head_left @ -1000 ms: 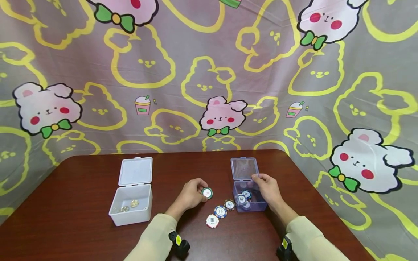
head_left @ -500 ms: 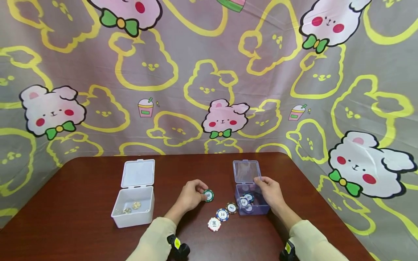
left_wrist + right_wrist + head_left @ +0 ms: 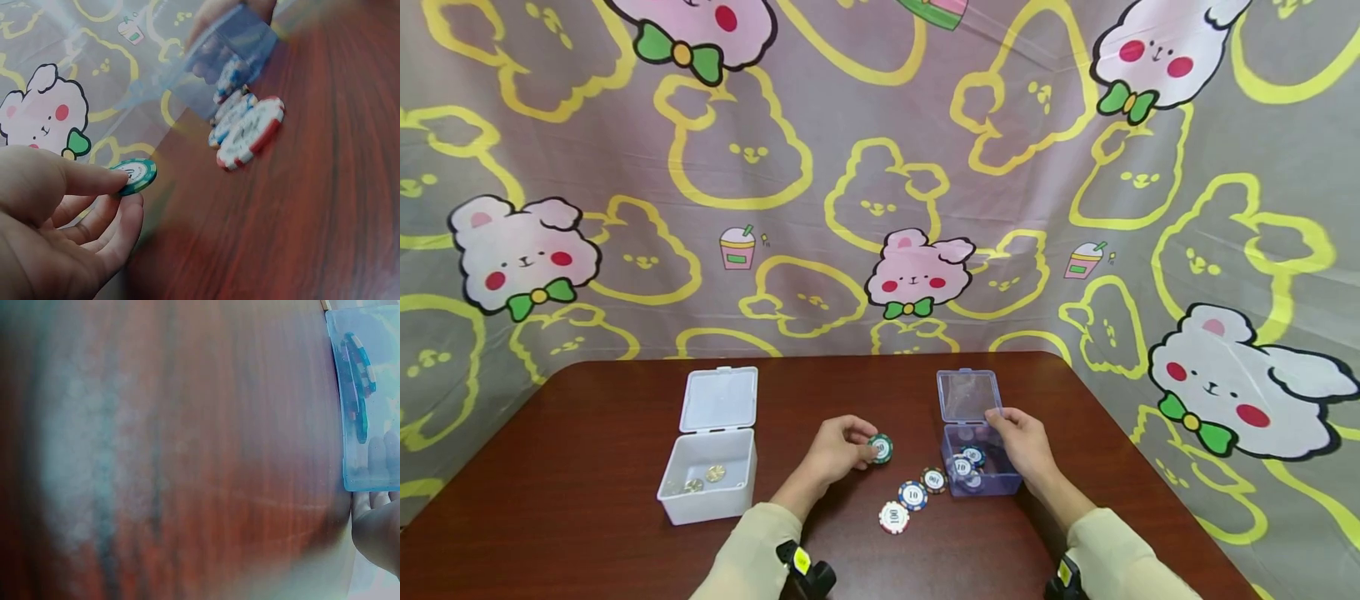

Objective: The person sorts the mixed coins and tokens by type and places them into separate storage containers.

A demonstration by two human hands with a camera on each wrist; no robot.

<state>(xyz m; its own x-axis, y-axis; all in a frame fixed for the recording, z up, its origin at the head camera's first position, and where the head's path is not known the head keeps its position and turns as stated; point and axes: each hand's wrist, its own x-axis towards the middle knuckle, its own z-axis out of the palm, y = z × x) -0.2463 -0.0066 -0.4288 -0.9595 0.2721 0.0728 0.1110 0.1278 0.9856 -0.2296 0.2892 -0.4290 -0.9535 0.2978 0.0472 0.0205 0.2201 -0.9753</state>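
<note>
Between thumb and fingers my left hand [image 3: 837, 450] pinches a green-and-white poker chip [image 3: 881, 448], raised off the tabletop in the left wrist view [image 3: 136, 175]. My right hand [image 3: 1021, 442] grips the right side of a clear bluish plastic box [image 3: 981, 486], its thumb at the rim near the hinge. Some of its fingers show through the box wall in the right wrist view. Inside that box lie several poker chips [image 3: 962, 468]. Left of it, a brown-edged chip [image 3: 934, 480], a blue one [image 3: 913, 495] and a red-and-white one [image 3: 893, 517] lie in a slanting row.
An opaque white box [image 3: 707, 503] with its lid up stands on the left of the brown table [image 3: 587, 467], holding gold-coloured coins [image 3: 715, 473]. The clear box's lid [image 3: 968, 397] is also raised. A patterned cloth [image 3: 820, 208] hangs behind the table's far edge.
The head view has shifted slightly. My left thumb covers a little more of the green chip's face. My right hand stays on the clear box, and the chips on the table lie as before.
</note>
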